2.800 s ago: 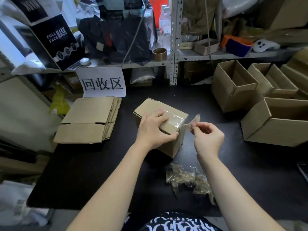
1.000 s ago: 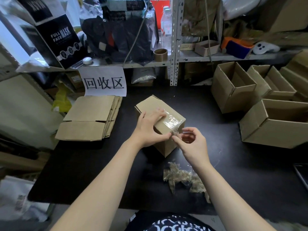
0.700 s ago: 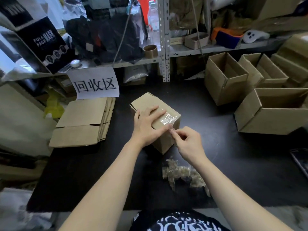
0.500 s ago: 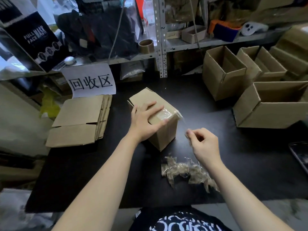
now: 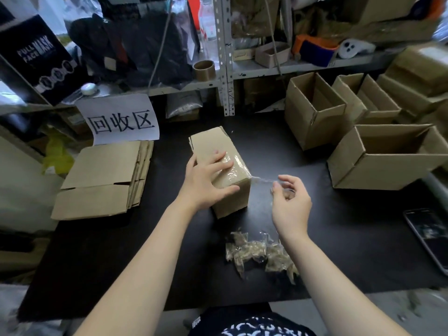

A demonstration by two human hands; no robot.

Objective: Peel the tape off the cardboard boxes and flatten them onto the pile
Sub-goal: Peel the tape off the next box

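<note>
A small taped cardboard box (image 5: 213, 146) stands on the black table (image 5: 97, 251) in the middle. My left hand (image 5: 206, 180) lies spread over its top, fingers and thumb pressing it down. Clear tape (image 5: 232, 166) covers the near end of the top, and a strip of it (image 5: 263, 179) stretches off the box's right corner. My right hand (image 5: 289, 202) pinches the end of that strip, to the right of the box. A pile of flattened boxes (image 5: 101, 175) lies at the left.
Crumpled peeled tape (image 5: 259, 253) lies on the table in front of me. Three open boxes (image 5: 385, 156) stand at the right, and a phone (image 5: 429, 234) lies by the right edge. A white sign (image 5: 121, 120) and cluttered shelves (image 5: 266, 69) stand behind.
My right hand went to the box's near right corner, pinched a tape end, and has pulled it out to the right. My left hand stayed pressed on the box.
</note>
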